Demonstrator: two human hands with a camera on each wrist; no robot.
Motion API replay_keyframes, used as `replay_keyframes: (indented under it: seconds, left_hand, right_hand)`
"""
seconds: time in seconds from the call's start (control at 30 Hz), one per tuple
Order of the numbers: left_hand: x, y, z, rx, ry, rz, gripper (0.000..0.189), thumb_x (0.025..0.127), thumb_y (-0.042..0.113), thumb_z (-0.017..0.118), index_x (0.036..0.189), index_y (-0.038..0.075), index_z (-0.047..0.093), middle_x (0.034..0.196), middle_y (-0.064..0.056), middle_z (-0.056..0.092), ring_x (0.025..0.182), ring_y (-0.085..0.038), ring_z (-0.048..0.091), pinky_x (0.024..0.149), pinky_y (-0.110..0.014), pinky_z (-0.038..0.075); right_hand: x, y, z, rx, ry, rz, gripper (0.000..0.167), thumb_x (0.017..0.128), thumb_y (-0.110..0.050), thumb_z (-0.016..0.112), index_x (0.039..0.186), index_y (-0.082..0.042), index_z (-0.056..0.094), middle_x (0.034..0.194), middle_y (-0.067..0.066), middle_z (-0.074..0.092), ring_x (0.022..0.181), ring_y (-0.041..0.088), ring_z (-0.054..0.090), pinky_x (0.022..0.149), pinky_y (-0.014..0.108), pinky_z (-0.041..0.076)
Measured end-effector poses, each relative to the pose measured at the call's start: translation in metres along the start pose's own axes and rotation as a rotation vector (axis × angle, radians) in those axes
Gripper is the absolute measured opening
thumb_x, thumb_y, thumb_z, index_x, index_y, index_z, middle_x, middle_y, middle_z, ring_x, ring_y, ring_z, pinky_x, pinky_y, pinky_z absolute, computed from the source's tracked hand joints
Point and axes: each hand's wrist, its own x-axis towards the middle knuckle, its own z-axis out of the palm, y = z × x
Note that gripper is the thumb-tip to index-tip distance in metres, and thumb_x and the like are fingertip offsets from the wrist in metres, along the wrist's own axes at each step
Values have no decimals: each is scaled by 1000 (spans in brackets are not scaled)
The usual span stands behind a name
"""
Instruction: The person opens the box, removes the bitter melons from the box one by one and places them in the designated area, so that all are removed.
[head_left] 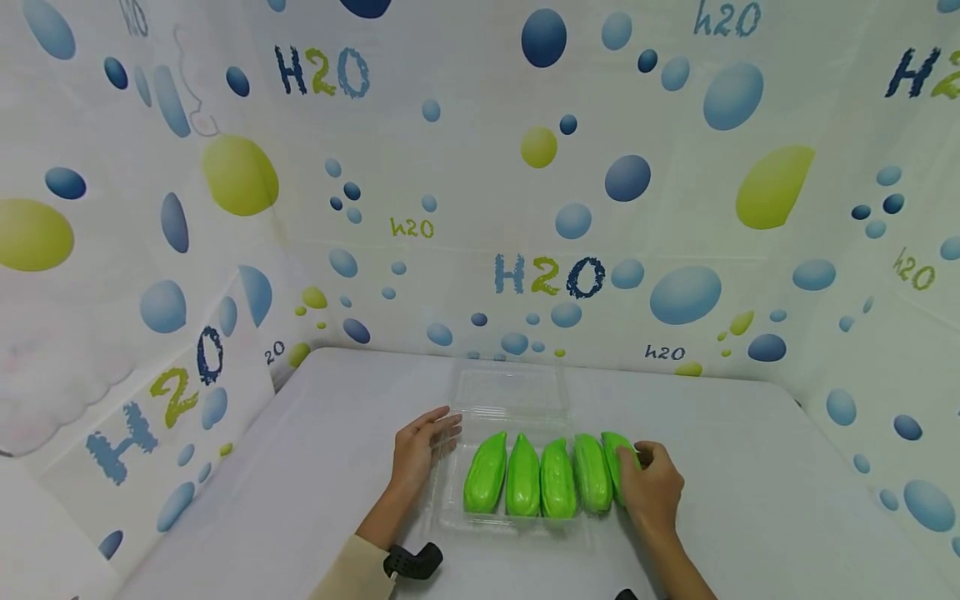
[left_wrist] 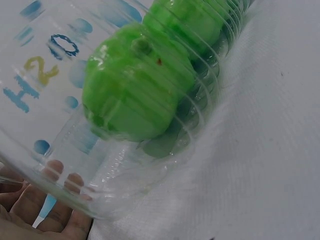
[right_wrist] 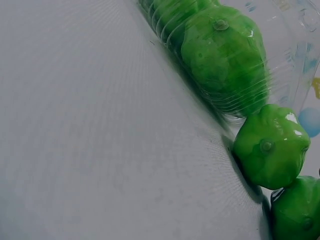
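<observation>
A clear plastic box [head_left: 450,515] with its lid [head_left: 510,390] folded back stands on the white table. Inside it lie three glossy, lobed green vegetables [head_left: 522,479] in a row, also seen through the wall in the left wrist view. Just right of the box, another green vegetable [right_wrist: 272,147] lies on the table. The outermost green vegetable [right_wrist: 300,212] is beside that one, gripped by my right hand [head_left: 652,487]; part of it is hidden by the hand. My left hand [head_left: 416,454] touches the box's left side with extended fingers, whose tips show through the plastic.
A white cloth covers the table [head_left: 750,475]. Behind and at the sides hang white curtains [head_left: 465,167] printed with blue and green drops and H2O lettering. A black strap device [head_left: 414,562] sits on the left wrist.
</observation>
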Motion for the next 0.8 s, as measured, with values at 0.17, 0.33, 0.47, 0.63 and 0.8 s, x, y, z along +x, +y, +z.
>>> replay_keyframes:
  seconds: [0.17, 0.33, 0.47, 0.63, 0.8]
  left_hand:
    - [0, -1, 0, -7, 2, -8, 39, 107, 12, 45, 139, -9, 54, 128, -21, 67, 118, -36, 67, 96, -38, 57]
    - [-1, 1, 0, -25, -7, -20, 39, 107, 12, 44, 139, -8, 53, 129, -22, 67, 119, -36, 66, 99, -40, 56]
    - [-1, 1, 0, -34, -15, -19, 40, 108, 13, 43, 140, -8, 52, 130, -22, 67, 119, -36, 65, 100, -41, 55]
    - [-2, 1, 0, -41, -15, -27, 39, 107, 12, 44, 140, -8, 53, 130, -22, 66, 120, -36, 65, 100, -42, 55]
    - [-2, 1, -1, -30, -17, -24, 39, 107, 11, 43, 139, -8, 54, 129, -21, 67, 119, -36, 66, 100, -40, 55]
  right_hand:
    - [0, -1, -1, 4, -7, 3, 37, 97, -23, 59, 118, 7, 62, 108, 27, 67, 96, 37, 62, 79, 45, 47]
    - [0, -2, -2, 5, -11, -4, 37, 98, -23, 58, 119, 7, 62, 109, 27, 66, 98, 38, 61, 81, 47, 47]
    - [0, -2, -2, 6, -10, -21, 36, 98, -22, 59, 118, 8, 62, 109, 27, 67, 98, 38, 62, 81, 48, 48]
    - [0, -4, -3, 6, -14, -42, 36, 98, -21, 59, 119, 8, 62, 111, 28, 67, 101, 40, 61, 85, 53, 48]
    - [0, -10, -5, -11, 0, -106, 35, 96, -19, 61, 119, 8, 64, 116, 28, 66, 109, 43, 56, 91, 60, 44]
